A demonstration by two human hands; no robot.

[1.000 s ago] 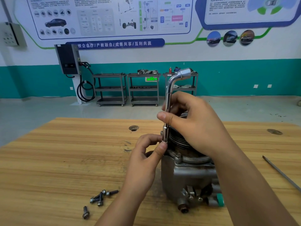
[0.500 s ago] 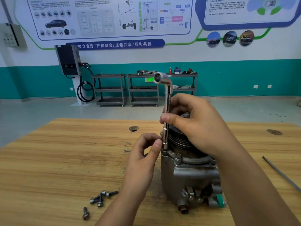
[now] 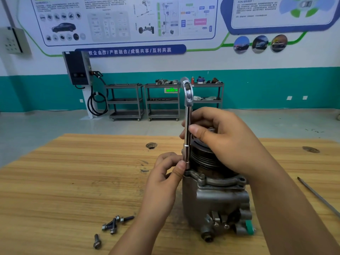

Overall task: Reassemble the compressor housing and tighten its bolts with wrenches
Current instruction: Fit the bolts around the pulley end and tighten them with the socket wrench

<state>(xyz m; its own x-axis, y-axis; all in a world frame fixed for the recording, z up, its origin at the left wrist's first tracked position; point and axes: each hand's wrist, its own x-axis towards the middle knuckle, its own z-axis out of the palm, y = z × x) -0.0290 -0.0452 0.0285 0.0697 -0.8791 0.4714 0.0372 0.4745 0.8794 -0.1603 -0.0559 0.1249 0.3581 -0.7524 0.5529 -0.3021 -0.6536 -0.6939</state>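
The right hand [image 3: 226, 142] curls thumb and fingers round the middle of the one chrome L-shaped socket wrench [image 3: 188, 126]. The left hand [image 3: 165, 173], lower and nearer the work, pinches its socket end. The wrench stands upright, long axis vertical, its socket on the left corner of the flange of the single grey cast-metal compressor housing [image 3: 215, 199]; the bolt under it is hidden. On the wooden table [image 3: 73, 181] lie four loose dark bolts [image 3: 112, 225], left of the housing, and one thin metal rod [image 3: 318, 196] to the right.
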